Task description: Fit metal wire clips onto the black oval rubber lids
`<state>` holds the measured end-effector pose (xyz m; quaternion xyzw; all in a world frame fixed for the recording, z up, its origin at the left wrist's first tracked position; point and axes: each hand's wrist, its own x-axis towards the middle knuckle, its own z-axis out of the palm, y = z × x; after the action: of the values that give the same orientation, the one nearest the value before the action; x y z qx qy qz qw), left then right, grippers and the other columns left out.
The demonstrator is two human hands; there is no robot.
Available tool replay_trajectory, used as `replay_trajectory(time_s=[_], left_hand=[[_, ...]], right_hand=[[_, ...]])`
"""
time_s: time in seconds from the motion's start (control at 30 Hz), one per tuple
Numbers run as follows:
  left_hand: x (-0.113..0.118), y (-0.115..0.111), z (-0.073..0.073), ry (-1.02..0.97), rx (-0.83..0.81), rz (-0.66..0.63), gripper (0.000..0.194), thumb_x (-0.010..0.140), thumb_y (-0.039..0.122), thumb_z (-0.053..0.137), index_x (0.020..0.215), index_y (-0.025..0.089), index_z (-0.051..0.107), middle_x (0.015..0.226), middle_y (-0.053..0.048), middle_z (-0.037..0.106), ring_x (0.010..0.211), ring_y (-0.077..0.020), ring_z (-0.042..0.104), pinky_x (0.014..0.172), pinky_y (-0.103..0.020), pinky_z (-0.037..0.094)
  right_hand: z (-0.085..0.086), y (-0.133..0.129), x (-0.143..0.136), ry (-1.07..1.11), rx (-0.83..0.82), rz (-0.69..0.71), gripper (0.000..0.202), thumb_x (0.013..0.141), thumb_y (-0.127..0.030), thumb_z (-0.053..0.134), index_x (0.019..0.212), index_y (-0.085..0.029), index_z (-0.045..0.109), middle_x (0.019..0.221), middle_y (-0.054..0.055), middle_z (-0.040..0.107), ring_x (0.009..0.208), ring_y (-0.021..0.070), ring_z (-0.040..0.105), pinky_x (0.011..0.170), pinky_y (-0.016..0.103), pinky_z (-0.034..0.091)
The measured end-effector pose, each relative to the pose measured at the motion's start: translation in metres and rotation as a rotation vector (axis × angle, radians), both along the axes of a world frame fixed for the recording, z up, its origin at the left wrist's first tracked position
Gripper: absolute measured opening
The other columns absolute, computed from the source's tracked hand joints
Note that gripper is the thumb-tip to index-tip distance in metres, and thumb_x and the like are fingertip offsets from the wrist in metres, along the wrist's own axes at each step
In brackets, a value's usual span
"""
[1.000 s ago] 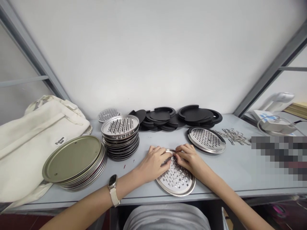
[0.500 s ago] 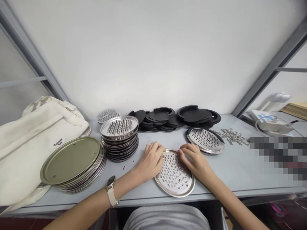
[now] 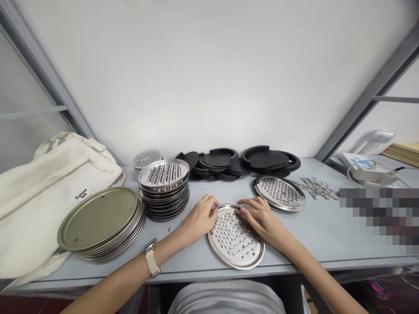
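A round metal grater plate [image 3: 235,244] lies at the table's front edge, with rows of raised cutting holes inside a smooth rim. My left hand [image 3: 201,218] has its fingers curled and its thumb close to them at the plate's upper left rim. My right hand [image 3: 263,220] rests over the upper right of the plate, fingers apart, with fingertips touching the grating surface and rim. To its right lie stacked grater plates [image 3: 282,192] with a black curved edge piece on the top one. A tall stack of similar grater plates [image 3: 163,185] stands beyond my left hand.
Olive metal lids or trays [image 3: 100,218] are piled at left, beside a cream cloth bag [image 3: 49,187]. Black round plastic parts [image 3: 262,158] lie heaped against the wall. Small metal clips [image 3: 316,187] are scattered at right, near a white device [image 3: 371,172].
My left hand has shifted slightly left at the rim. My right hand's fingers have spread and moved left over the plate. The plate sits nearly where it was.
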<state>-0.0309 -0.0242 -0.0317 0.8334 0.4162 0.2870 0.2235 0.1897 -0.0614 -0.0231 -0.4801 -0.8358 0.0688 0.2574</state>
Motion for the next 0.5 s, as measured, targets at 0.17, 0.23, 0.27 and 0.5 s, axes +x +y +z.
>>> replay_trajectory(time_s=[0.17,0.23,0.27,0.5], left_hand=[[0.0005,0.0012,-0.0020,-0.018,-0.001,0.018,0.025,0.084,0.009,0.043,0.106,0.019,0.049,0.091,-0.003,0.052,0.083,-0.0166,0.053,0.077,-0.030,0.042],[0.0004,0.0013,-0.0027,-0.018,-0.004,0.020,0.027,0.084,0.009,0.043,0.108,0.019,0.049,0.091,-0.003,0.052,0.084,-0.0168,0.053,0.077,-0.030,0.043],[0.0004,0.0013,-0.0029,-0.016,-0.006,0.021,0.027,0.084,0.009,0.043,0.108,0.019,0.048,0.091,-0.003,0.052,0.084,-0.0169,0.053,0.076,-0.030,0.043],[0.0014,0.0008,0.0036,-0.017,0.013,0.027,0.021,0.086,0.011,0.042,0.103,0.019,0.052,0.093,-0.003,0.051,0.084,-0.0159,0.053,0.079,-0.030,0.043]], right_hand=[[0.0028,-0.0001,-0.0005,-0.012,-0.009,0.022,0.034,0.096,-0.029,0.035,0.093,-0.022,0.068,0.110,0.006,0.062,0.100,0.0230,0.049,0.089,0.042,0.041],[0.0038,0.0003,0.0000,-0.021,-0.002,0.029,0.034,0.096,-0.029,0.035,0.094,-0.023,0.069,0.111,0.006,0.062,0.101,0.0231,0.049,0.089,0.043,0.041],[0.0039,0.0003,0.0006,-0.020,0.000,0.033,0.033,0.096,-0.028,0.036,0.095,-0.023,0.069,0.113,0.006,0.062,0.101,0.0230,0.049,0.090,0.043,0.041],[0.0012,-0.0023,0.0029,0.096,-0.026,-0.006,0.029,0.095,-0.029,0.037,0.103,-0.024,0.064,0.117,0.007,0.054,0.108,0.0226,0.046,0.095,0.041,0.039]])
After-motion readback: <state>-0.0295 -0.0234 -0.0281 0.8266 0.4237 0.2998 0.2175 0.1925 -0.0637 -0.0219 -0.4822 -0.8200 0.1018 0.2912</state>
